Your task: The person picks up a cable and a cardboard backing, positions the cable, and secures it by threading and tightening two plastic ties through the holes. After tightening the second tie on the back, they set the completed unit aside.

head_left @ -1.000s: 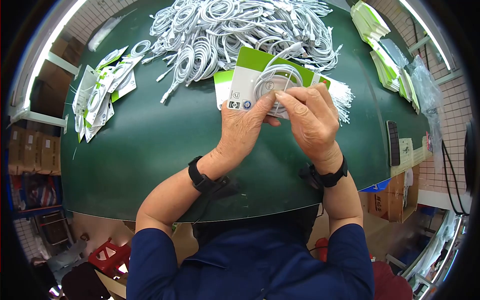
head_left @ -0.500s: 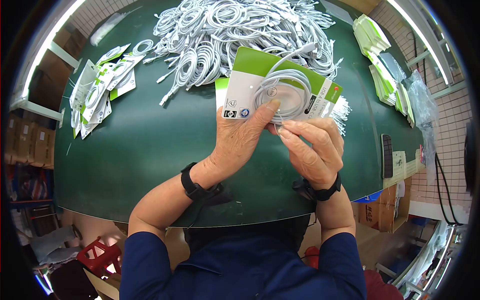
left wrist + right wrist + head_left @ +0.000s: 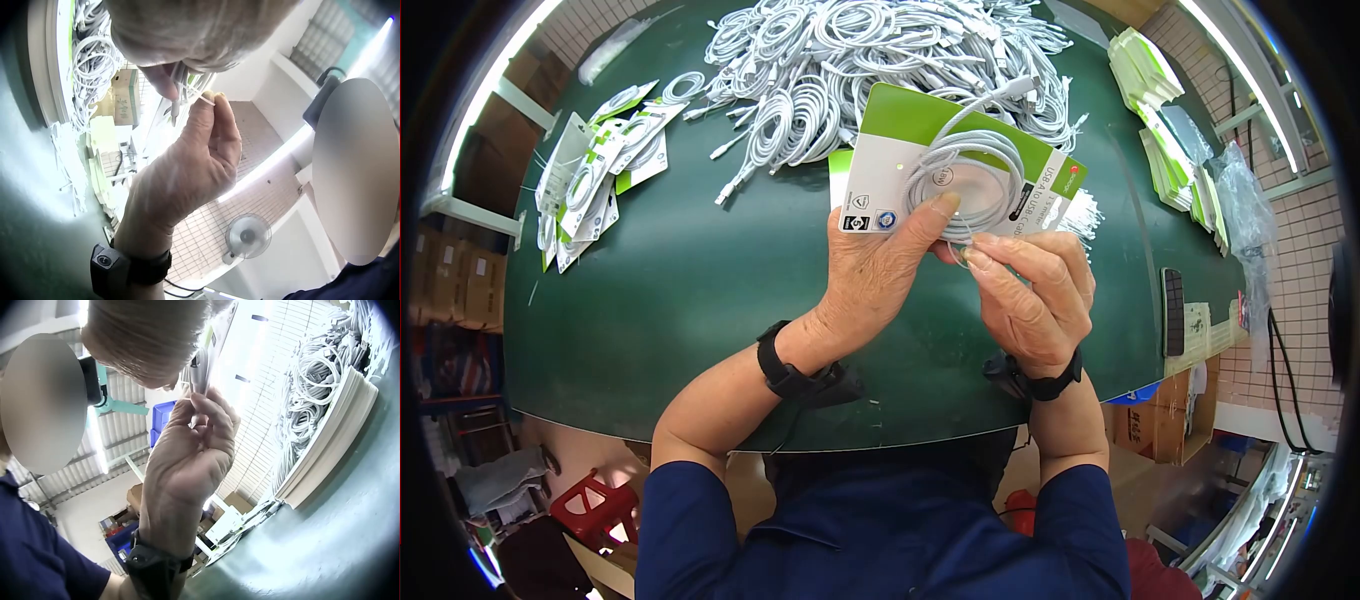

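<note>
Nearest, dark blue sleeves point(image 3: 700, 530) and black wrist straps point(image 3: 785, 365) at the edge of the green table point(image 3: 700, 300). Just beyond, the left hand point(image 3: 870, 275) gripping the lower edge of a green-and-white packaging card point(image 3: 895, 150), thumb stretched up and pressed flat on the coiled white USB cable point(image 3: 965, 175) lying against the card's face, remaining fingers curled out of sight behind the card. Beside it, touching, the right hand point(image 3: 1030, 295) with fingers curled and fingertips point(image 3: 975, 250) pinching something thin and white at the bottom of the coil, just under the left thumb; in the left wrist view the same pinch point(image 3: 209, 100) closed on a thin white strand, whether tie or cable end not to be told. Card and cable held up off the table, tilted, between and just beyond both sets of fingertips, one plug end sticking out past the card's top. Under the card, past the fingers, a second green-edged card point(image 3: 837, 175) lying flat. Far left of the fingers, a stack of finished carded cables point(image 3: 595, 170). Beyond the fingertips, a big heap of loose white cable coils point(image 3: 850, 60). Far right, piles of blank green-and-white cards point(image 3: 1160, 90), clear plastic bags point(image 3: 1245, 190), and a dark phone point(image 3: 1172, 310) near the table's edge.
</note>
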Demonstrator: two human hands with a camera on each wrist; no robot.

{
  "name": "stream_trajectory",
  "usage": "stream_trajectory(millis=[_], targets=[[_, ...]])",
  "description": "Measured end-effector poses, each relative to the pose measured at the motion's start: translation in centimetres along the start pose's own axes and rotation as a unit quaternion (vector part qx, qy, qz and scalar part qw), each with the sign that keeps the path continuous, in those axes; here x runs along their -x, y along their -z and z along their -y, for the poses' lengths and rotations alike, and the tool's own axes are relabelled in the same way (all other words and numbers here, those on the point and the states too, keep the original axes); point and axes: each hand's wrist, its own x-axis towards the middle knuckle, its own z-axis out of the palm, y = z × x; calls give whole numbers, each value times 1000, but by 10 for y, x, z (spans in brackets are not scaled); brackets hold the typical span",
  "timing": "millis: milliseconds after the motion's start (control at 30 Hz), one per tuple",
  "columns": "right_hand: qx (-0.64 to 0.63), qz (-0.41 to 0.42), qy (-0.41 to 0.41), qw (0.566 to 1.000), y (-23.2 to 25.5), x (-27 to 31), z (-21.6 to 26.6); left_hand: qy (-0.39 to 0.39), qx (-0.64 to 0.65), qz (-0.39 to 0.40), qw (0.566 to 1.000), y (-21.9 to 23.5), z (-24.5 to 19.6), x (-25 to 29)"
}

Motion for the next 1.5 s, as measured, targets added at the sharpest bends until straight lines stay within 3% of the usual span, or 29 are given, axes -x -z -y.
stream_trajectory(millis=[467, 567, 667, 1067, 1267, 1500], targets=[[-36, -26, -48, 998, -9, 0, -7, -18, 38, -4, 999, -3, 4, -1], [-47, -3, -78, 996, -8, -1, -8, -15, 26, 8, 1000, -1, 6, 1], [-126, 3, -170, 977, -10, -2, -4, -28, -5, 12, 1000, 0, 11, 3], [-84, 73, -98, 989, -8, -3, -11, -6, -16, 5, 1000, 4, 16, -1], [-85, 81, -122, 986, -2, -9, -7, -13, 34, 23, 999, 2, 13, 2], [-131, 108, -181, 969, -2, -4, -12, -3, -5, 28, 1000, 9, 20, -1]])
